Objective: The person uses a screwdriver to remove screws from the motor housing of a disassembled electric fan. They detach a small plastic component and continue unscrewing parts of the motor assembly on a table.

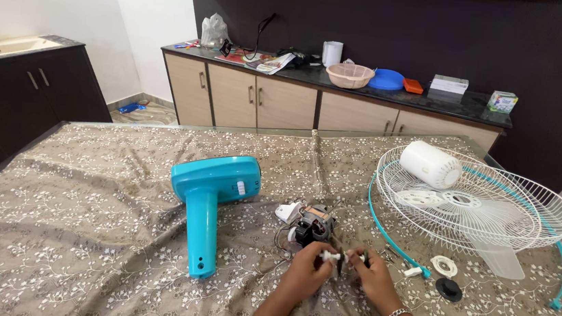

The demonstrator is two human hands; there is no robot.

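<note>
Head view looks down on a table point(48, 225) under a patterned brown cloth; at its far right corner lies a white fan grille point(482, 208) with a teal rim, a white motor cover point(431, 165) resting on it and a pale blade point(501, 258) showing beneath; left of centre lies a teal fan stand point(211, 203), its neck pointing toward the near edge; between stand and grille, near the middle of the near edge, sits the fan motor point(312, 224) with loose wires and a white plug-like piece point(287, 211) just beside it; a white ring point(444, 266) and a black cap point(448, 289) lie near the grille's rim.

Both hands meet just in front of the motor; the left hand point(304, 271) pinches a small white part point(330, 256), fingers narrowed on it; the right hand point(371, 275), a bracelet at its wrist, closes on the same part's other end, with something dark and thin in its grip that I cannot make out. The part's long axis runs left to right, level between the two hands; the motor lies just beyond them, slightly nearer the left hand.
</note>
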